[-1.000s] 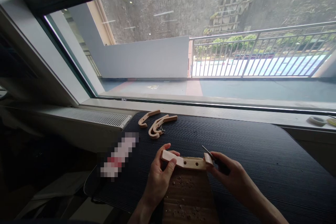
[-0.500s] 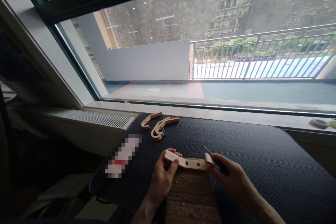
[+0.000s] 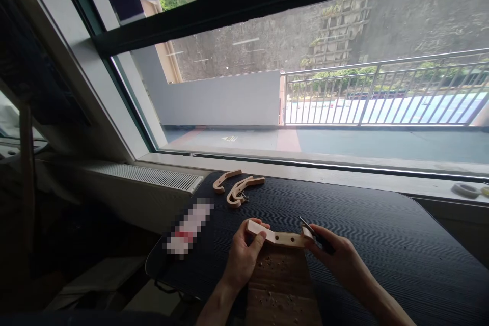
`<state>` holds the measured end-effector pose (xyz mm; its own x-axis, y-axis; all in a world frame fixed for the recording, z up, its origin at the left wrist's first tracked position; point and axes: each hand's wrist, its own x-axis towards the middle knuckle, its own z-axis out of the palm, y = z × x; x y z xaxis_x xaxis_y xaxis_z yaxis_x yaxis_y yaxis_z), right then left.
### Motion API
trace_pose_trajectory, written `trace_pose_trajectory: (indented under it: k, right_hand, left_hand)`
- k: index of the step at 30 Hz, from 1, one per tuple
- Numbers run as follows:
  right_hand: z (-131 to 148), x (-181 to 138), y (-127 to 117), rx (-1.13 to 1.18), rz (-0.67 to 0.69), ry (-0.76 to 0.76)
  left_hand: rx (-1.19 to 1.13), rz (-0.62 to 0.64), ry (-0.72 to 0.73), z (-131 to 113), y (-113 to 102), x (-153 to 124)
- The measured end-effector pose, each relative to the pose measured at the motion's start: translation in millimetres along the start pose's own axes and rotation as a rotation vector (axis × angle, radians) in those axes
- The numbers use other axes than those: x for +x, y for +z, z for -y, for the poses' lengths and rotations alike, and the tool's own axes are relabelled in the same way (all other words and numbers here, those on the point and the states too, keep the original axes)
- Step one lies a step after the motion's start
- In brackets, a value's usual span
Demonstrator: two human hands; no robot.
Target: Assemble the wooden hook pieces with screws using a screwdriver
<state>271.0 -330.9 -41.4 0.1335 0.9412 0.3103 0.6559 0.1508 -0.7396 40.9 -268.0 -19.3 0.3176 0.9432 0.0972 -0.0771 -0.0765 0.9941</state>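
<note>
Two dark holes show in the wooden piece (image 3: 284,239), held at the far end of a brown board (image 3: 282,290) whose near end is cut off, though whether it rests there I cannot tell. Clamped on its left end is the left hand (image 3: 241,257); well apart, the right hand (image 3: 338,252) grips a pointed tool (image 3: 306,225) beside the curled end, fingers hiding part of the handle. Pixelation masks a pale strip (image 3: 191,226), and metal bits (image 3: 243,196) beside overlapping hooks (image 3: 236,193) are too small to identify.
</note>
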Motion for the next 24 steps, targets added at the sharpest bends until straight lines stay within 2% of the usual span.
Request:
trace_pose_trajectory:
  k: [5,11,19,24]
  right_hand:
    - [11.3,-14.8,-9.6,-0.019,-0.021,-0.037]
    - [10.7,-26.9,-8.8,-0.022,0.013,0.002]
    - [3.1,-2.7,-1.5,0.007,-0.043,0.018]
    - [-2.5,2.5,3.4,-0.014,-0.028,0.032]
  left_hand:
    - [0.053,0.017,0.051,-16.9,-2.8,-14.2]
    - [0.1,0.046,-0.036,-11.3,-3.6,-29.0]
    - [0.097,0.002,0.001,-2.4,-0.9,3.6]
    - [0.065,0.015,-0.004,7.1,-2.7,8.5]
